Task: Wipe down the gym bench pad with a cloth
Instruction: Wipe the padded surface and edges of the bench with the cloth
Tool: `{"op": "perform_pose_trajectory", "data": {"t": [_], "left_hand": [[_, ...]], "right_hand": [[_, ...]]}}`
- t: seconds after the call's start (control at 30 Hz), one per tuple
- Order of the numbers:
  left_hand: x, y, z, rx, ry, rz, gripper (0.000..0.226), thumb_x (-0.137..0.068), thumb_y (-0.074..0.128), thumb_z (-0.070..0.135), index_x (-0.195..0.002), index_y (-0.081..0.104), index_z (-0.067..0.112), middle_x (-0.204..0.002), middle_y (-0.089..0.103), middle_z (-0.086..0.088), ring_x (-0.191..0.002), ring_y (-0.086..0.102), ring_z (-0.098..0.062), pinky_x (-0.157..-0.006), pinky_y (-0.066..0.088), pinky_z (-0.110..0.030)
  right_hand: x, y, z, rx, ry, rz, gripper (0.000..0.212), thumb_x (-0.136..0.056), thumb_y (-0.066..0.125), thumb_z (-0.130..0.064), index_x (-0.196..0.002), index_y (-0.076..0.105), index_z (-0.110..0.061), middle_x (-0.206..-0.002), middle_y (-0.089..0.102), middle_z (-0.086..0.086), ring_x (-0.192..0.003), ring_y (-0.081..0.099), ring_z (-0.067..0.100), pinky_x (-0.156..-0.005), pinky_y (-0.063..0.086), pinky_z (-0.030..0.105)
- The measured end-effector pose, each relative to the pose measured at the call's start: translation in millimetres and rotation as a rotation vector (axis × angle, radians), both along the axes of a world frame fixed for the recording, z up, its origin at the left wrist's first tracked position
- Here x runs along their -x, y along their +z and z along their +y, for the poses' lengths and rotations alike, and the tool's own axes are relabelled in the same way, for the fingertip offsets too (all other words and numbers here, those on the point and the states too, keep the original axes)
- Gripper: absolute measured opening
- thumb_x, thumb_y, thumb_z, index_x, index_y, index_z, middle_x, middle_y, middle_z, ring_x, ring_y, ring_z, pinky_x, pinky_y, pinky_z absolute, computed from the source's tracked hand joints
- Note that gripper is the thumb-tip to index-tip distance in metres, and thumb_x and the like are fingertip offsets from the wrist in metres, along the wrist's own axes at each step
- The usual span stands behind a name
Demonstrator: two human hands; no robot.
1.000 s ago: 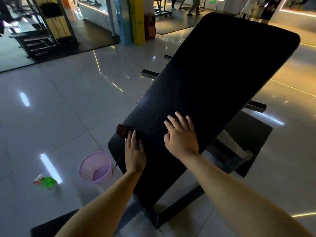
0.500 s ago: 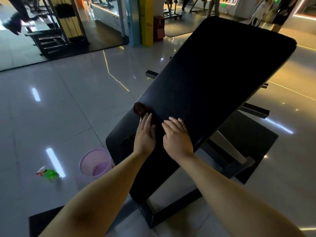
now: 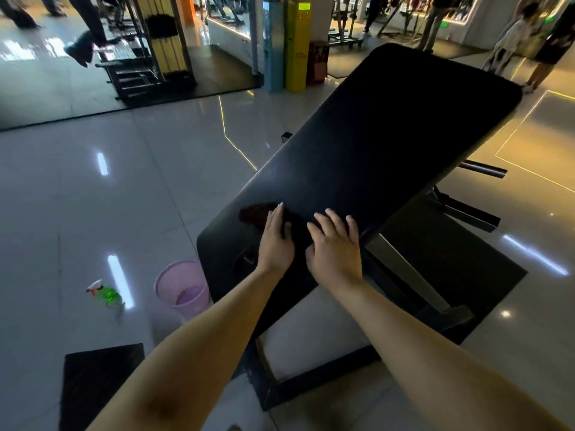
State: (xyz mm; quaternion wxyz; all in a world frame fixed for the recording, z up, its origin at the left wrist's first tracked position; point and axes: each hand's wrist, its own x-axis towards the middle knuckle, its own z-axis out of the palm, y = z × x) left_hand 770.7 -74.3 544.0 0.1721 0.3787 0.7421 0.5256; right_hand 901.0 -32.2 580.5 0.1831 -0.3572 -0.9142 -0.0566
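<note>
Head view, looking down on a tilted black gym bench pad [image 3: 373, 157] with both hands near its lower end. Left hand [image 3: 275, 241] flat, fingers straight, pressing down on a dark cloth [image 3: 253, 213] that bunches out beyond the fingertips toward the pad's left edge; no pinch or grip, only palm pressure. Right hand [image 3: 334, 247] just beside it, spread open and flat on the bare pad, holding nothing, probably as a brace.

Progress, as a judgement: wiping under way at the low end only; whole upper stretch ahead of the hands yet to be covered, though no wet streak or dust line visible to prove either.

Pad: matte, finely grained vinyl, rounded corners, faint sheen. Cloth: soft, crumpled, nearly pad-coloured. Below the left forearm on glossy floor tiles [image 3: 93, 197], a pink perforated plastic basket [image 3: 183, 289] and a green spray bottle [image 3: 104, 293].
</note>
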Motion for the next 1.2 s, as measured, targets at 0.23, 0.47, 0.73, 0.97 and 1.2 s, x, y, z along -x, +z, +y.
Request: {"op": "perform_pose_trajectory", "data": {"t": [0.23, 0.47, 0.73, 0.97, 1.2], "left_hand": [[-9, -25, -11, 0.046, 0.065, 0.108, 0.050, -0.108, 0.038, 0.022, -0.158, 0.032, 0.019, -0.166, 0.028, 0.000, -0.154, 0.021, -0.012, -0.124, 0.018, -0.028], [-24, -63, -77, 0.157, 0.212, 0.066, 0.050, -0.109, 0.036, 0.026, -0.158, 0.030, 0.024, -0.166, 0.027, 0.003, -0.152, 0.025, -0.015, -0.120, 0.019, -0.029], [-48, -47, -94, 0.149, 0.258, 0.003, 0.048, -0.102, 0.051, 0.008, -0.149, 0.046, 0.013, -0.152, 0.048, -0.005, -0.142, 0.043, -0.020, -0.113, 0.028, -0.021], [-81, 13, -78, -0.023, -0.116, 0.164, 0.064, -0.093, 0.060, -0.001, -0.151, 0.040, 0.017, -0.147, 0.040, 0.011, -0.139, 0.033, 0.001, -0.118, 0.027, -0.016], [-79, -17, -109, 0.095, -0.120, 0.086, 0.069, -0.091, 0.068, 0.017, -0.152, 0.036, 0.025, -0.161, 0.012, 0.011, -0.148, 0.021, -0.013, -0.120, 0.025, -0.029]], "right_hand": [[-14, -13, 7, -0.033, 0.070, 0.060, 0.047, -0.093, 0.042, -0.027, -0.137, 0.056, -0.015, -0.148, 0.049, 0.003, -0.145, 0.030, 0.022, -0.118, 0.017, 0.047], [-18, -16, 7, -0.050, 0.081, 0.030, 0.048, -0.098, 0.036, -0.029, -0.141, 0.051, -0.017, -0.151, 0.044, 0.001, -0.147, 0.024, 0.020, -0.120, 0.013, 0.046], [-31, -22, -12, 0.147, 0.256, 0.014, 0.048, -0.099, 0.036, -0.032, -0.146, 0.043, -0.024, -0.151, 0.043, -0.007, -0.147, 0.022, 0.010, -0.121, 0.001, 0.043], [-33, -1, -33, 0.644, 0.309, 0.292, 0.050, -0.102, 0.045, -0.025, -0.149, 0.033, -0.034, -0.144, 0.036, -0.004, -0.126, 0.046, 0.016, -0.096, 0.046, 0.029], [-33, -3, -32, 0.486, 0.279, 0.246, 0.039, -0.094, 0.046, -0.003, -0.127, 0.063, -0.015, -0.125, 0.054, 0.003, -0.118, 0.050, 0.024, -0.100, 0.048, 0.039]]}}
